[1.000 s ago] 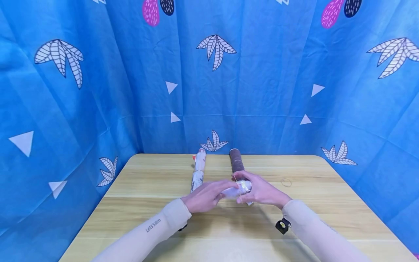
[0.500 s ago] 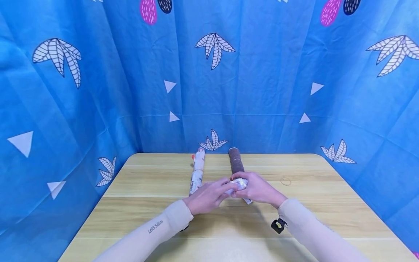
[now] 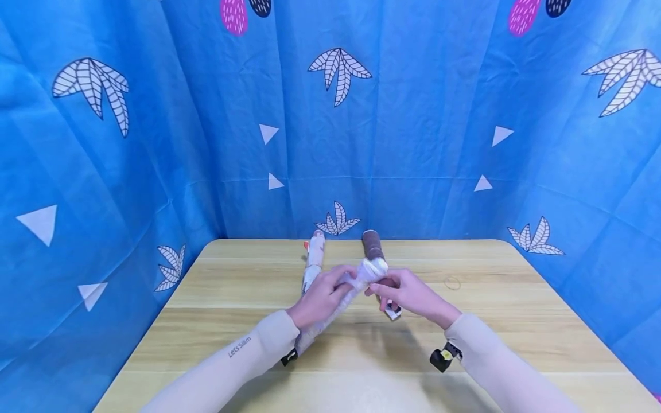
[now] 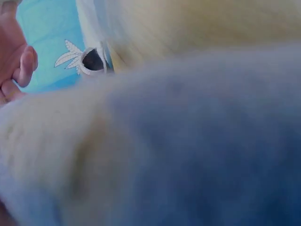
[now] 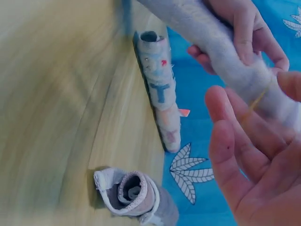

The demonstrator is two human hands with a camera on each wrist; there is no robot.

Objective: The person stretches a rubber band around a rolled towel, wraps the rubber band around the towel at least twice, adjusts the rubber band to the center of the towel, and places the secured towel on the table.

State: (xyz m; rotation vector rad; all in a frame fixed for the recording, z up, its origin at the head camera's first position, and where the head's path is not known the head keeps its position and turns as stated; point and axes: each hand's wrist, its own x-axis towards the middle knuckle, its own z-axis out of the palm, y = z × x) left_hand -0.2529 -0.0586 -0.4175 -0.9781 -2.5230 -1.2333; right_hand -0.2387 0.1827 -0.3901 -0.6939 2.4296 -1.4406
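Note:
A pale, fuzzy rolled towel (image 3: 373, 269) slants up from the left forearm, its far end raised above the table. My left hand (image 3: 322, 293) grips it around the middle; in the left wrist view the towel (image 4: 197, 141) fills most of the picture, blurred. A thin yellow rubber band (image 5: 257, 100) crosses the roll near its end in the right wrist view. Just below that end is my right hand (image 3: 408, 293), its fingers (image 5: 225, 143) loosely bent and parted from the thumb, close to the band. Whether they touch the band is hard to tell.
Two more rolls lie on the wooden table (image 3: 248, 269): a white printed roll (image 5: 160, 89) with an orange tag, and a brown roll (image 3: 372, 244). A loose rubber band (image 3: 452, 283) lies to the right. A blue curtain (image 3: 413, 126) surrounds the table.
The right hand, earlier around the roll's end with the stretched band, has come down off it. The roll's end has tilted upward, and the left hand has shifted slightly with it.

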